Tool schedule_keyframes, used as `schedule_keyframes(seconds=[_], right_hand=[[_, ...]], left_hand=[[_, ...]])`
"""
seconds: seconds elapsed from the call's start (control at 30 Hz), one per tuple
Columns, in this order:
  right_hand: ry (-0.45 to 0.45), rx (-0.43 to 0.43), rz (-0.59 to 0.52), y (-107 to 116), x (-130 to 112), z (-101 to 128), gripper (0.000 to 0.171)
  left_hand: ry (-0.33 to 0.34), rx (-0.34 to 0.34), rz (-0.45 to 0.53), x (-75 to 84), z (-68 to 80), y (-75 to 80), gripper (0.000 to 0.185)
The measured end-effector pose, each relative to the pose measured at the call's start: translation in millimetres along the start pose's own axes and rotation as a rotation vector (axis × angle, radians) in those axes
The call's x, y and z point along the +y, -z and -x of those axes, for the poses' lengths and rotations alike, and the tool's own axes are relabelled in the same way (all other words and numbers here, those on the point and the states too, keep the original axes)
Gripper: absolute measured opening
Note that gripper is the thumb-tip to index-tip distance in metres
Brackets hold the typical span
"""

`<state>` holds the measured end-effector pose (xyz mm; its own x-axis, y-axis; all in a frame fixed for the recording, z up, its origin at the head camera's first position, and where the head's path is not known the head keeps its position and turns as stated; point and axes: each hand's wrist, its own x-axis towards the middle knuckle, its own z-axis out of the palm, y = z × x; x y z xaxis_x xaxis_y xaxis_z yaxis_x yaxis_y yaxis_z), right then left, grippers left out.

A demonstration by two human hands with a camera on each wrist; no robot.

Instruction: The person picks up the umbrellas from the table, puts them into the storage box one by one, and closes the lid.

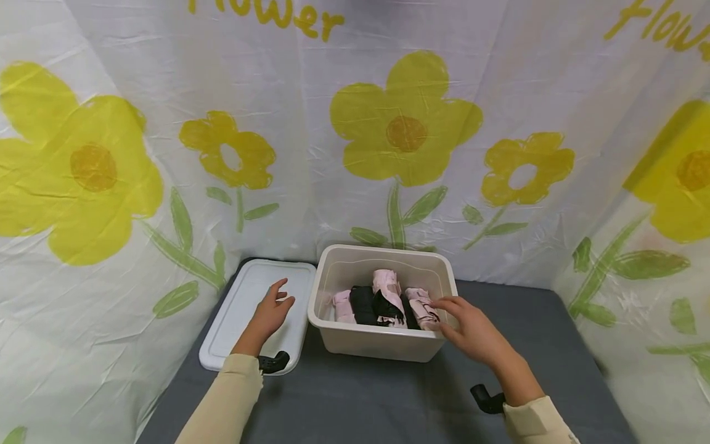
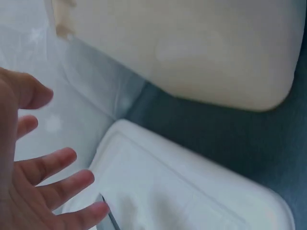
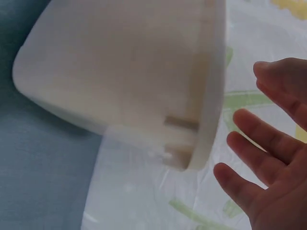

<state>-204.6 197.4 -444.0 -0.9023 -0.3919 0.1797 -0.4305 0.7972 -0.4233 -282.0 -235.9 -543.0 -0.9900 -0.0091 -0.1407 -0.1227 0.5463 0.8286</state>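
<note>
A beige plastic storage bin (image 1: 383, 345) stands on the dark table, and rolled pink garments (image 1: 386, 282) and black garments (image 1: 363, 304) lie inside it. To its left a white lid (image 1: 244, 320) lies flat. My left hand (image 1: 273, 311) hovers over the lid with its fingers spread, holding nothing; the left wrist view shows the hand (image 2: 53, 191) apart from the bin wall. By the bin's right rim is my right hand (image 1: 471, 327), fingers extended and slightly bent. In the right wrist view that hand (image 3: 273, 167) holds nothing and sits just off the rim (image 3: 213, 96).
The dark grey tabletop (image 1: 355, 401) runs in front of the bin and to its right. A white curtain (image 1: 299, 154) printed with yellow flowers hangs right behind the bin and lid, and along both sides.
</note>
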Motion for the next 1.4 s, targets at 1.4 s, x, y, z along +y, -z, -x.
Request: schedule_keyframes(seconds=[1.4], right_hand=[[0.307,0.634,0.135,-76,32,23,0.019]], left_hand=[[0.054,0.194,-0.549,-61.8,-30.6,-9.2,0.045]])
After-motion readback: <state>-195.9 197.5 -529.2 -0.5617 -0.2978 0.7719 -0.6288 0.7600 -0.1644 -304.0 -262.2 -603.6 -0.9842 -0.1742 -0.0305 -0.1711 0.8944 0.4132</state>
